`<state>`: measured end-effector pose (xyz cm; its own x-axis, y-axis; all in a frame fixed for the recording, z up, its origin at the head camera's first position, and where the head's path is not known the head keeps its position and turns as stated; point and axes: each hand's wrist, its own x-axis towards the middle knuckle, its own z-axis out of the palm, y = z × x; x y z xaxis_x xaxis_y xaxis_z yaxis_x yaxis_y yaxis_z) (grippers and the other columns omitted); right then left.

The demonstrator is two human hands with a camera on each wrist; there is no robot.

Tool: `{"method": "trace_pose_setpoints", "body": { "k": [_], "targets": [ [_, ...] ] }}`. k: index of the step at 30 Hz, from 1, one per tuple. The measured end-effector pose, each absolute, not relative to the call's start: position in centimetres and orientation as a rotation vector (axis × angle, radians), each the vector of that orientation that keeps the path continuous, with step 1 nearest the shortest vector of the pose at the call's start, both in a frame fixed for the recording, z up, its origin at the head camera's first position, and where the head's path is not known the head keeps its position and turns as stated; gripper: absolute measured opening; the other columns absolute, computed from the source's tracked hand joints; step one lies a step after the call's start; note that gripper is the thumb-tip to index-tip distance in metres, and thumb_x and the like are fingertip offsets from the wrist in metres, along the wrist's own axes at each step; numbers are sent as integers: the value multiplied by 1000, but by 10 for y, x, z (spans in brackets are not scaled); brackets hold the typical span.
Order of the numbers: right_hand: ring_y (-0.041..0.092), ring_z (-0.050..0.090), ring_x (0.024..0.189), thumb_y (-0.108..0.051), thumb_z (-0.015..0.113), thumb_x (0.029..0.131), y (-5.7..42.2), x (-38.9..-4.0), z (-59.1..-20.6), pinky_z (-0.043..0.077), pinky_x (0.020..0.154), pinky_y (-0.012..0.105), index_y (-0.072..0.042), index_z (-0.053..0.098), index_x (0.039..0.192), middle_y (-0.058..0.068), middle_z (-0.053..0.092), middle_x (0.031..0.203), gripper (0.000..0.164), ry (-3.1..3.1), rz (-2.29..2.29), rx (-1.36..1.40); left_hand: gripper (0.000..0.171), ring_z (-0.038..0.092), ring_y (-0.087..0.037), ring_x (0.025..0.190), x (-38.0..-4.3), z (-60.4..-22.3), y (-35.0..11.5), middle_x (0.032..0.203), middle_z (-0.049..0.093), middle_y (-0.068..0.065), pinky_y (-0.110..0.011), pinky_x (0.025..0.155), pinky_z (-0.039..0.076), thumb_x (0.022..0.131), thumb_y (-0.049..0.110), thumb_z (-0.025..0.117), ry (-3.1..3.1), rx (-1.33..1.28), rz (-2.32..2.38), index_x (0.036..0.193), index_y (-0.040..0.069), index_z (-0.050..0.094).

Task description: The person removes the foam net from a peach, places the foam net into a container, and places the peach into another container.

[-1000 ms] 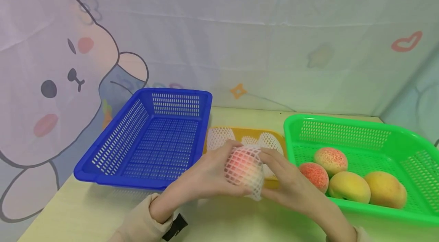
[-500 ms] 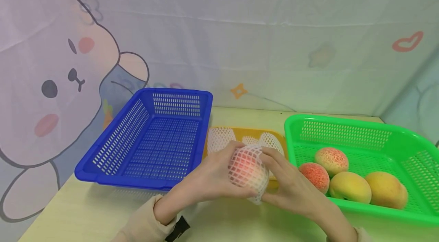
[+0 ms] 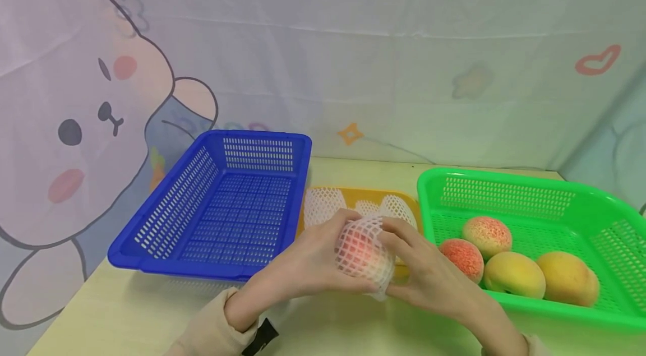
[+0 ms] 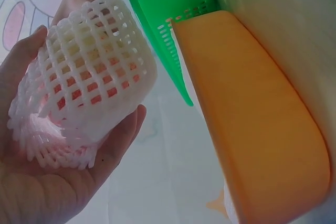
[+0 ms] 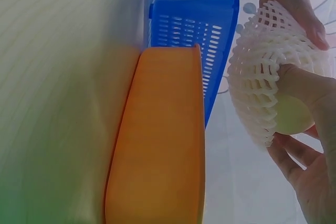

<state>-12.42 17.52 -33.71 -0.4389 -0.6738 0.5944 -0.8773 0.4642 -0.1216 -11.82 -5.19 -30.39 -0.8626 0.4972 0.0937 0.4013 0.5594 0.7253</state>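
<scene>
In the head view a pink and cream peach point(image 3: 357, 252) sits inside a white foam net sleeve point(image 3: 379, 272), held up in front of the orange container. My left hand point(image 3: 315, 263) grips it from the left, with the thumb below and fingers behind. From the right, my right hand point(image 3: 426, 269) pinches the sleeve's edge between thumb and fingers. The right wrist view shows a bare yellowish patch of the peach point(image 5: 294, 115) at the sleeve's open end. Cut net ends of the sleeve point(image 4: 68, 153) lie over the left palm in the left wrist view.
Behind the hands stands an orange container point(image 3: 404, 194) holding several white foam nets point(image 3: 323, 203). A blue basket point(image 3: 303, 176) is to the left. On the right, a green basket point(image 3: 545, 188) holds several peaches point(image 3: 513, 276). A printed cloth point(image 3: 353, 64) hangs behind the table.
Both hands and the netted peach have shifted slightly right and down since a second ago. The right hand's fingers have moved a little on the sleeve's edge. The baskets are unchanged.
</scene>
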Motion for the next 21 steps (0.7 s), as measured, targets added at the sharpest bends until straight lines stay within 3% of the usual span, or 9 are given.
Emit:
{"method": "trace_pose_setpoints", "body": {
  "k": [9, 21],
  "targets": [
    [14, 52, 108, -14, 88, 58, 178, -125, -335, 48, 85, 18, -9, 51, 118, 5, 48, 127, 70, -2249, 544, 1286, 93, 60, -6, 92, -120, -303, -54, 114, 62, 3, -19, 76, 50, 63, 48, 85, 2686, 856, 1132, 139, 18, 40],
    [11, 52, 104, -14, 88, 60, 183, -129, -332, 47, 81, 13, -10, 52, 119, 4, 48, 126, 69, -2238, 577, 1317, 78, 58, -5, 92, -121, -301, -57, 111, 62, 10, -21, 79, 49, 66, 42, 85, 2715, 914, 1142, 132, 20, 49]
  ]
}}
